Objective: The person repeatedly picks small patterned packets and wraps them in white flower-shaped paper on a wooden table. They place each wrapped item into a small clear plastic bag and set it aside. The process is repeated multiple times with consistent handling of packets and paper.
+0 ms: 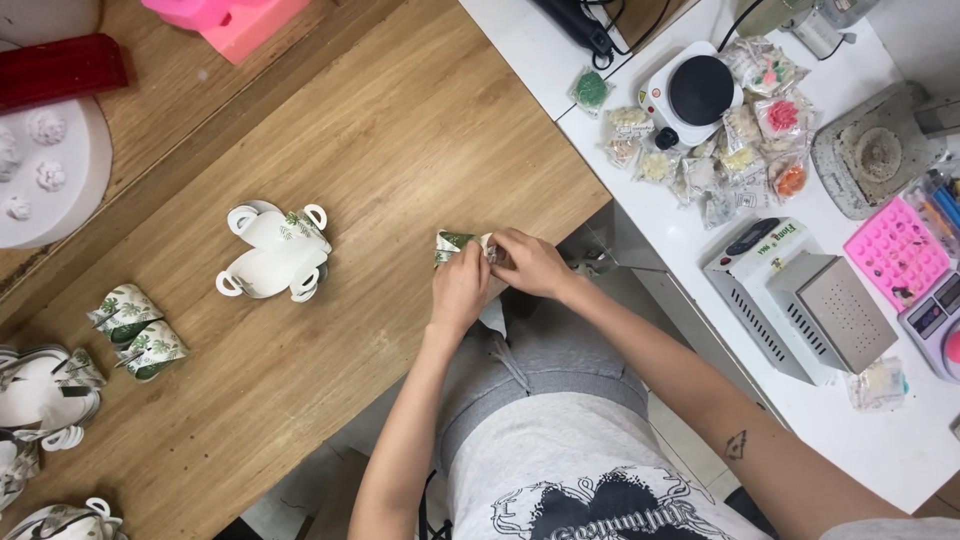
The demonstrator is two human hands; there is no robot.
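- Seen from above, a light wooden table [400, 130] with a long straight grain meets a white counter [900, 440] at the right; grey floor shows in the gap between them, below the seated person's grey-clad lap.
- At the table's near edge, the left hand [460, 290] and right hand [530, 262] meet over a small folded paper box [455, 243], white with a green leaf print; the fingers of both hands are closed on it, pinching its top together.
- Well to the left on the bare wood lies an unfolded box blank [273, 252], white with looped tabs at its corners and a leaf-print patch.
- Two finished leaf-print boxes [136, 330] sit side by side near the left edge, with more flat blanks [45, 390] stacked beyond them.
- A white tray [75, 195] bearing small white rosettes occupies the upper left corner, next to a red translucent bar [60, 68] and a pink mould [230, 20].
- On the counter, a cluster of clear cellophane packets [740, 140] holding green, pink, yellow and orange pieces surrounds a small white hot plate [695, 92] with a black disc.
- A white-and-grey metal appliance [800, 310] stands nearer, beside a pink silicone mould [897, 252] of small cells.
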